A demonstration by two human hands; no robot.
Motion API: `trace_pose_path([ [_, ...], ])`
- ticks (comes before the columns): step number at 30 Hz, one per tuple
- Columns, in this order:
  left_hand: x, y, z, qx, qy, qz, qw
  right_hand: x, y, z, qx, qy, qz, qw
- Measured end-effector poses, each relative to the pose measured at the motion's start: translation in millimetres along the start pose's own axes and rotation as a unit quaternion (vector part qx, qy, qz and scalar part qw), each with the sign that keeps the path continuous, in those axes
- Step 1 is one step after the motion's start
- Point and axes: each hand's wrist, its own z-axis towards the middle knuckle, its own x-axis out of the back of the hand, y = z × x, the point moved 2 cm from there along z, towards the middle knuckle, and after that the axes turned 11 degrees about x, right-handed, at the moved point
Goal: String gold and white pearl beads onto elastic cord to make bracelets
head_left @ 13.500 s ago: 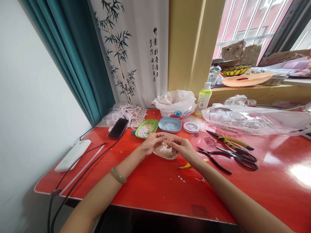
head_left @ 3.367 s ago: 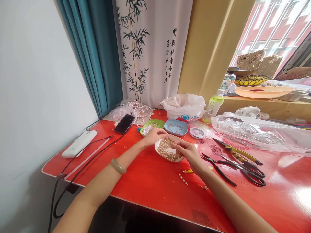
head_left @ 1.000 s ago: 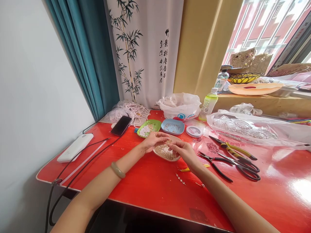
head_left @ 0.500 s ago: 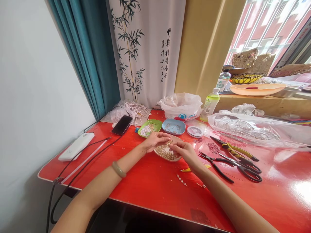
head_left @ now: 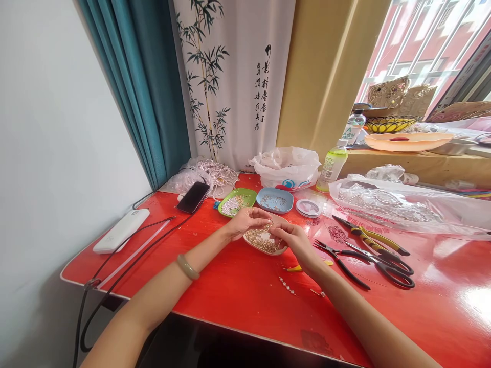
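Over a pale dish of small gold beads [head_left: 264, 244], my left hand [head_left: 248, 222] and my right hand [head_left: 289, 238] are close together. The fingers of my left hand pinch something too small to make out. My right thumb and fingertips are also drawn together, and whatever they hold is hidden. Behind the hands lie a green dish [head_left: 252, 196] of white and gold beads and a blue dish [head_left: 292, 200] with a few small pieces. On the red table in front are a short strand of pearly beads [head_left: 287, 286] and a yellow-handled tool [head_left: 294, 268], partly behind my right arm.
To the right lie yellow-and-black pliers [head_left: 370, 237], black-handled pliers [head_left: 341, 263] and scissors [head_left: 383, 266]. A drink bottle [head_left: 332, 168] and plastic bags [head_left: 286, 171] stand behind. At left are a phone [head_left: 193, 198], a white power bank [head_left: 120, 232] and cables.
The camera view has shifted very slightly. Both hands stay above the gold beads, with only a tiny movement of the fingers.
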Motion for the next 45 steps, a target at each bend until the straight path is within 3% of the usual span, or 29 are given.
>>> trace_pose_path([
  [14, 1.7, -2.2, 1.1, -0.008, -0.024, 0.029, 0.999, -0.3, -1.2, -0.4, 0.006, -0.004, -0.005, 1.0],
  [27, 0.9, 2.3, -1.7, -0.027, 0.005, 0.06, 0.998, 0.2, -4.7, -1.4, 0.014, 0.023, 0.014, 1.0],
  [37, 6.6, -3.1, 4.6, -0.051, 0.041, 0.096, 0.993, -0.2, -2.3, -0.8, 0.019, 0.0, -0.011, 1.0],
  [41, 14.5, 0.7, 6.4, -0.091, 0.1, 0.232, 0.963, 0.6, 0.5, 0.5, 0.015, 0.004, -0.007, 1.0],
  [45, 18.3, 6.4, 3.8, -0.108, 0.113, 0.364, 0.918, 0.9, 1.8, 1.2, 0.012, 0.007, -0.007, 1.0],
])
